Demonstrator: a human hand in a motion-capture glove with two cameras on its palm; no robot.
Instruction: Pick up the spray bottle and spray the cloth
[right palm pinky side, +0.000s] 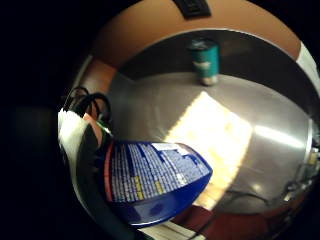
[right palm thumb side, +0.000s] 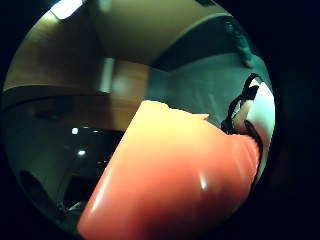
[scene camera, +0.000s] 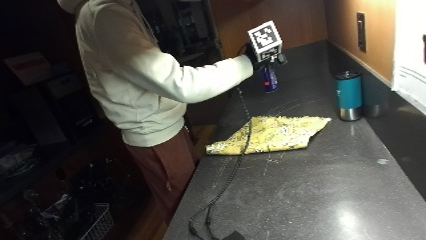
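One hand (scene camera: 256, 54), clamped on the spray bottle (scene camera: 269, 79) at upper centre; I should aim its nozzle at the cloth (scene camera: 269, 134) below before squeezing.

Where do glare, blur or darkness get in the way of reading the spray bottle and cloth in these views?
Outside view: dim room, but the yellow cloth reads clearly; the spray bottle is small and dark under the right hand. Little finger side palm view: a bright glare patch washes out the counter beyond the bottle's label. Thumb side palm view: a blurred orange shape fills the frame, background smeared.
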